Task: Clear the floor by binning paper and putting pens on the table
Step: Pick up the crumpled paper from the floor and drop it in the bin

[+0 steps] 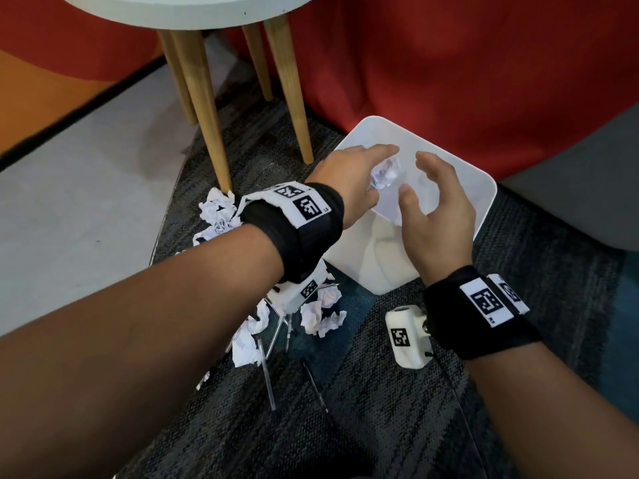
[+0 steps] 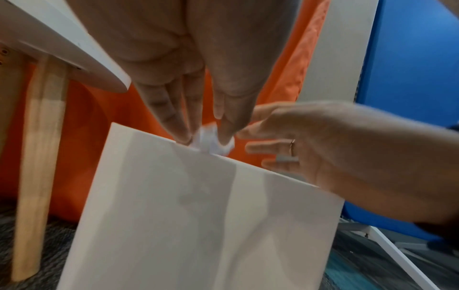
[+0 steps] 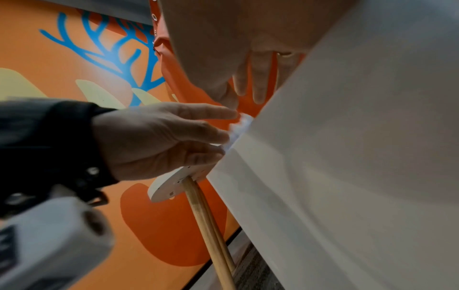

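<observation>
Both hands over the white bin, one paper ball at the left fingertips

In the head view's centre, the left hand (image 1: 349, 178) reaches over the single white bin (image 1: 480, 202), its fingers nearly straight; a crumpled paper ball (image 1: 385, 174) sits at the fingertips, and whether it is pinched or already loose cannot be told. The right hand (image 1: 434, 205), just right of it, is spread wide and holds nothing. At lower left, loose paper balls lie in two clusters on the grey carpet (image 1: 380, 426): one (image 1: 218, 212) by a table leg (image 1: 204, 98), another (image 1: 321, 314) below the left wrist; blur prevents an exact count. At least two pens (image 1: 268, 375) lie near there. One round table (image 1: 173, 12) stands at upper left, four legs visible.
</observation>
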The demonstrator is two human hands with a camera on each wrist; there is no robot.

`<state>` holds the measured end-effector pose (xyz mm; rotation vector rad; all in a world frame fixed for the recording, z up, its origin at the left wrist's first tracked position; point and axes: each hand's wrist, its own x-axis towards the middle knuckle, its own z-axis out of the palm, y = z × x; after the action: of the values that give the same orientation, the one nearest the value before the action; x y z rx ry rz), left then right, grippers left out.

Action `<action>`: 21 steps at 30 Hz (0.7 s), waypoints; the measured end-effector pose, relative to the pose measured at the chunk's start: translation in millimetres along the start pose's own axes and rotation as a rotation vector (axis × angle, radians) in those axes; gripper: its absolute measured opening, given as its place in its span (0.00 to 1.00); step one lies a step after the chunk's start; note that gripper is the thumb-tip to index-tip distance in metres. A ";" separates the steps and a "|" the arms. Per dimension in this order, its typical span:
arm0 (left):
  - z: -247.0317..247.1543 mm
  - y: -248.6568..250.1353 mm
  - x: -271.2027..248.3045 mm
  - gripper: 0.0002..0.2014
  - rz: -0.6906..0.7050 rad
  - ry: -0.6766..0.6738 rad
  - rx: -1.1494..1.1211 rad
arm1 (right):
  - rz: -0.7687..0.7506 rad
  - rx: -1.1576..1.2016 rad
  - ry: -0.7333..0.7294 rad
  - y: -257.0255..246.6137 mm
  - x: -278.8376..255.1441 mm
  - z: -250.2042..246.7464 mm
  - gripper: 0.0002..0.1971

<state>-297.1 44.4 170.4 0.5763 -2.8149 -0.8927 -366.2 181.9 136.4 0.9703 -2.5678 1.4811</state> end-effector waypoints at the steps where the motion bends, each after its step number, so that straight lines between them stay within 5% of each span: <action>1: 0.4 -0.4 2.0 0.30 0.007 -0.012 0.015 | -0.030 0.018 0.015 -1.2 -1.0 -0.9 0.20; 5: -0.2 -2.9 0.0 0.19 0.040 0.012 -0.026 | -0.239 0.134 0.101 -10.9 -14.7 -2.9 0.15; 9: 2.2 -3.0 -17.9 0.07 0.007 0.023 -0.101 | -0.322 0.227 -0.014 -13.9 -43.5 4.0 0.12; 15: 27.7 -24.7 -44.0 0.16 -0.176 -0.091 -0.031 | -0.144 0.233 -0.350 25.9 -94.7 35.2 0.14; 21: 90.2 -82.0 -68.8 0.20 -0.431 -0.304 0.073 | 0.308 -0.250 -0.809 104.0 -132.5 91.3 0.12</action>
<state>-229.3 57.6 48.7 1.1850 -3.0568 -1.0237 -288.4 213.3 -36.0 1.4011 -3.4786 0.8514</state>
